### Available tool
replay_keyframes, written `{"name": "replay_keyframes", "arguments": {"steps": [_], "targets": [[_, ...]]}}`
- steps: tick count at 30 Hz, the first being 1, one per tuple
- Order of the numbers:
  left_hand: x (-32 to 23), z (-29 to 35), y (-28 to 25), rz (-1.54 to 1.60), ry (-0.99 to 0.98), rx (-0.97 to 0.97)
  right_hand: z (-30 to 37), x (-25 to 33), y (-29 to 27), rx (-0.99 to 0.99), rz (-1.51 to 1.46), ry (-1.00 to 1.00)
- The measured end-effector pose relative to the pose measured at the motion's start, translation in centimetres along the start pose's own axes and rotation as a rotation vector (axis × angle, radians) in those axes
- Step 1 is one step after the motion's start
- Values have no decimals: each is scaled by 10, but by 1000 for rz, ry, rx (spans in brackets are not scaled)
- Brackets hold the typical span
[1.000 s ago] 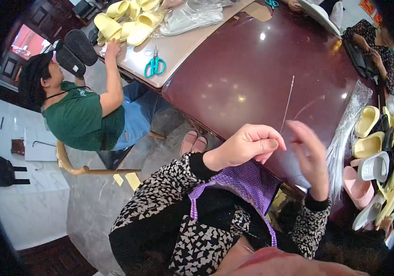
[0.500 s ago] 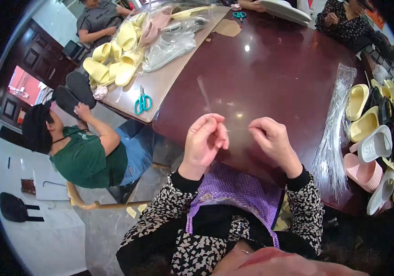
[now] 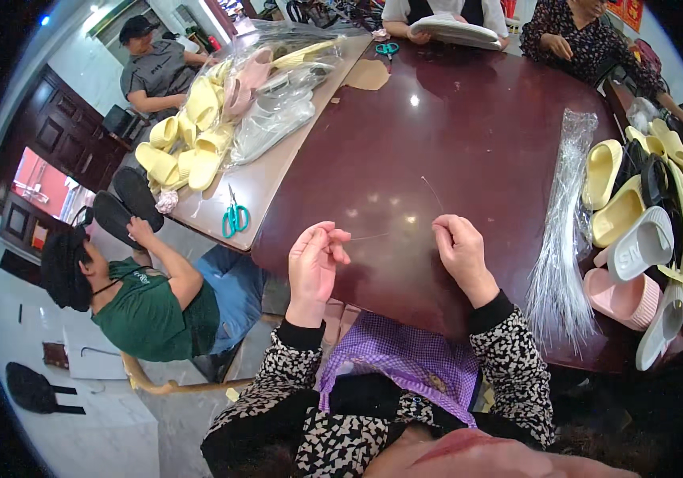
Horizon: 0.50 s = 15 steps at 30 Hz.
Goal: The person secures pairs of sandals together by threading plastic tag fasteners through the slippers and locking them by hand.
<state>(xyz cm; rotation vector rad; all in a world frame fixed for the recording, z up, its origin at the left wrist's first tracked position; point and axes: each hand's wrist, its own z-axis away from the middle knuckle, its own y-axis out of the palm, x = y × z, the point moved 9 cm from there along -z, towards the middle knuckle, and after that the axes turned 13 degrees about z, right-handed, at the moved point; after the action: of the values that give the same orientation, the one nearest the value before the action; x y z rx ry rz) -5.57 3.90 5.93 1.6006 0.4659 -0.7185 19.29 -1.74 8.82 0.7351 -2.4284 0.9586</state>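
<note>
Above the near edge of the dark red table, my left hand (image 3: 314,264) pinches a thin clear strand (image 3: 369,237) that sticks out to the right. My right hand (image 3: 463,253) is closed in a pinch too, and a second thin strand (image 3: 432,193) rises from its fingertips, curving up and to the left. Between the two hands a gap shows; whether the strands join is too fine to see. To the right of my right hand lies a bundle of long clear strands (image 3: 569,263), its upper part in a clear plastic sleeve.
Yellow, pink, grey and black slippers (image 3: 636,255) crowd the table's right side. More yellow slippers (image 3: 198,131) and bagged ones lie at the left, near teal scissors (image 3: 235,218). A person in green (image 3: 150,295) holds dark slippers at the left. Other people sit around the far side.
My hands have moved apart, the left one leftward. The line stretched between them before now shows as two separate visible ends. The view has shifted slightly.
</note>
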Motion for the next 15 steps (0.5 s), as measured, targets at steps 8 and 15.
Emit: {"name": "replay_keyframes", "arguments": {"steps": [8,15], "targets": [[-10,15,-48,-598,162,-123,1,-33,3,-44,-55,168],[-10,34,-10,-1446,750,112,9,-39,17,31,-115,218]]}}
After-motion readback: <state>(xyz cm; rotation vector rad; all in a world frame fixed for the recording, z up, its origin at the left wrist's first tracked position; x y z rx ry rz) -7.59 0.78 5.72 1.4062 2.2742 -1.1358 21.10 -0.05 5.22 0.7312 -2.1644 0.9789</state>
